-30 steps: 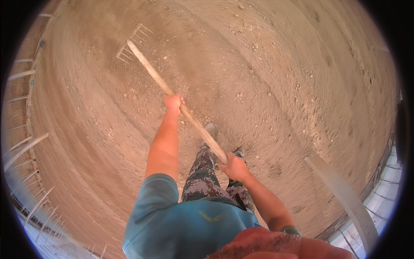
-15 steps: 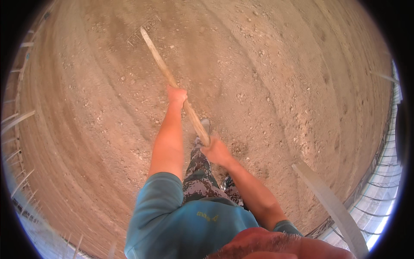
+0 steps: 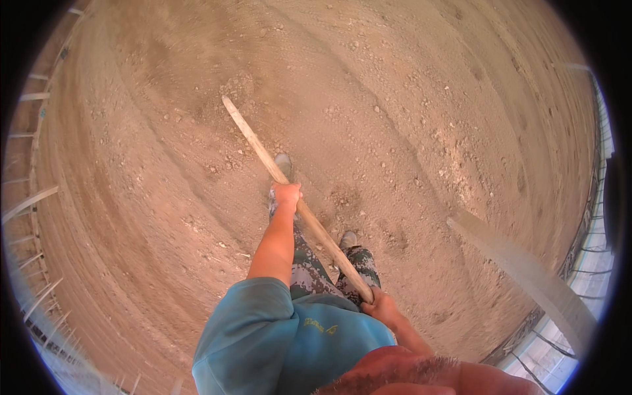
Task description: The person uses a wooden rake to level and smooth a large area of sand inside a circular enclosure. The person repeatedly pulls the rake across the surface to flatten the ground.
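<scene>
A rake with a long, pale wooden handle point(image 3: 253, 139) slants across the view, from the soil at upper left down to my waist. My left hand point(image 3: 287, 193) is wrapped round the middle of the handle, above my forward shoe. My right hand point(image 3: 380, 304) is closed on its near end, close to my right hip. At the far end, the rake's toothed head is hardly visible among clods and loose soil point(image 3: 238, 85).
Bare brown soil point(image 3: 395, 158) with small clods and shallow ridges spreads all round. Near my feet are my shoes point(image 3: 283, 164). A pale post point(image 3: 520, 270) rises at the right. Metal hoops and plastic sheeting point(image 3: 592, 263) run along the edge.
Both hands have drawn the rake back toward my body, and the right hand is now by my hip. The rake's head, visible before, is now mostly lost in the soil.
</scene>
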{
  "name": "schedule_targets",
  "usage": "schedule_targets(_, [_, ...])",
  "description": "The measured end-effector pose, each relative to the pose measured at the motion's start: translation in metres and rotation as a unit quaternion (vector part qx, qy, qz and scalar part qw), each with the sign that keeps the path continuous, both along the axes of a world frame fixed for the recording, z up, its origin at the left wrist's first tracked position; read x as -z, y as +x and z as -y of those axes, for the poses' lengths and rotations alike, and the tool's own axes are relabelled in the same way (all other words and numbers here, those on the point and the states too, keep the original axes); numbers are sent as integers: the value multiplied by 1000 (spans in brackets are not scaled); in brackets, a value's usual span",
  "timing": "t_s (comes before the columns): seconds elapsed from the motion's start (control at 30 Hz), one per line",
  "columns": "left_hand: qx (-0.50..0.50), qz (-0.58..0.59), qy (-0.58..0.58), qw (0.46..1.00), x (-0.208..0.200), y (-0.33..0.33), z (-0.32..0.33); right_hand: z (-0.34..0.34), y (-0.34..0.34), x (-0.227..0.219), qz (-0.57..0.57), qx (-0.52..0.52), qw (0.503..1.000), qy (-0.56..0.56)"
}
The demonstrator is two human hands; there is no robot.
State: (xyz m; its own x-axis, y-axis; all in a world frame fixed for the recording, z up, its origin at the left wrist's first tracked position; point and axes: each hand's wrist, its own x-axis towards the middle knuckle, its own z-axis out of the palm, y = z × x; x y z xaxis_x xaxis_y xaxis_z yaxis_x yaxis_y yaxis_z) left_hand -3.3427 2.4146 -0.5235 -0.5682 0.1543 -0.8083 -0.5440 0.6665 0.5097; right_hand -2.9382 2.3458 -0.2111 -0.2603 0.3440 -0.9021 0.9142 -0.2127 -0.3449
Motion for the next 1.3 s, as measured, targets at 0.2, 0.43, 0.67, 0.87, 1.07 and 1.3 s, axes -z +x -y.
schedule_targets(0.2, [11, 37, -39, 998, -32, 221, 91, 87, 202, -19, 82, -17, 996, 1])
schedule_targets(0.43, [38, 176, -69, 981, -89, 407, 196, 204, 359, -77, 295, -38, 954, -40])
schedule_targets(0.67, [34, 94, -57, 993, -104, 365, 198, 231, 291, -74, 324, -38, 944, -53])
schedule_targets(0.87, [27, -34, -22, 999, -33, 11, 144, 126, 9, 29, 18, -54, 998, -23])
schedule_targets(1.07, [10, -140, -52, 989, -37, -201, 126, 68, -324, 85, -87, -75, 992, 52])
schedule_targets(1.3, [149, -163, -111, 969, -41, -307, 200, 72, -480, 74, -87, -128, 984, -88])
